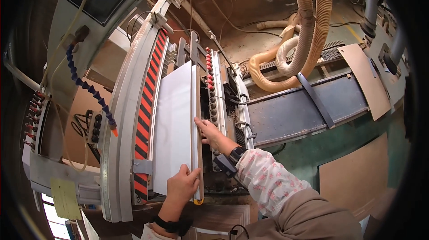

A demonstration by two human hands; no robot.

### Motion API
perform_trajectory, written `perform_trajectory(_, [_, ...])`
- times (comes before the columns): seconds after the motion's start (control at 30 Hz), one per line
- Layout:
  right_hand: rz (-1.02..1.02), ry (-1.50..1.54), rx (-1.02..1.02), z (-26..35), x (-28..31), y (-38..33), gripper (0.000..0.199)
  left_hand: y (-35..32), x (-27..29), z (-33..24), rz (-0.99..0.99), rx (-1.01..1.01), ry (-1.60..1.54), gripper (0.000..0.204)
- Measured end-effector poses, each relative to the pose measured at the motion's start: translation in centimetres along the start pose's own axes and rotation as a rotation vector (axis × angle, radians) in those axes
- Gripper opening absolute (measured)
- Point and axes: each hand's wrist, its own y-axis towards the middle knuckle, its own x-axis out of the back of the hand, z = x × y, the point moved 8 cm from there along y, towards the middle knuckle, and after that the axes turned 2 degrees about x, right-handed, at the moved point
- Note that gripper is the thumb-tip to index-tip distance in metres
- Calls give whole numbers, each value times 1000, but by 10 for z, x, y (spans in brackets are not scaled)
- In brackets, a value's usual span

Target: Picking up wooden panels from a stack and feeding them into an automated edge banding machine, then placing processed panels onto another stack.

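Note:
A long white panel (172,119) lies lengthwise on the machine bed. Along its right side runs a narrower strip with a white top and a brown edge (200,159), slightly apart from the panel's surface. My left hand (181,186) is at the near end, fingers bent and closed around the panel's near right corner. Farther up, my right hand (212,135) grips the brown right edge, one digit on top and the other fingers partly hidden beside it. A dark strap with a black box (225,165) is on my right wrist.
Left of the panel stands a long grey beam with a red-and-black striped guard (149,101). A blue segmented hose (91,90) hangs beside it. Red and black knobs (210,76) line the right rail. Beyond are ribbed ducts (308,29), a dark flat bed (286,114) and brown boards (353,173).

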Motion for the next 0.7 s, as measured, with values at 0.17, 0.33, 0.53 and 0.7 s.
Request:
perform_trajectory(0.17, [22,-34,35,9,-7,-5,81,2,17,-1,10,-7,2,27])
perform_trajectory(0.33, [13,-71,31,12,-14,-2,84,3,23,6,0,57,-59,28])
perform_trajectory(0.53, [-158,-181,136,43,6,24,70,-13,58,45,-106,238,-186,52])
perform_trajectory(0.7, [-50,-29,200,58,2,55,48,-26,87,81,-129,358,-307,59])
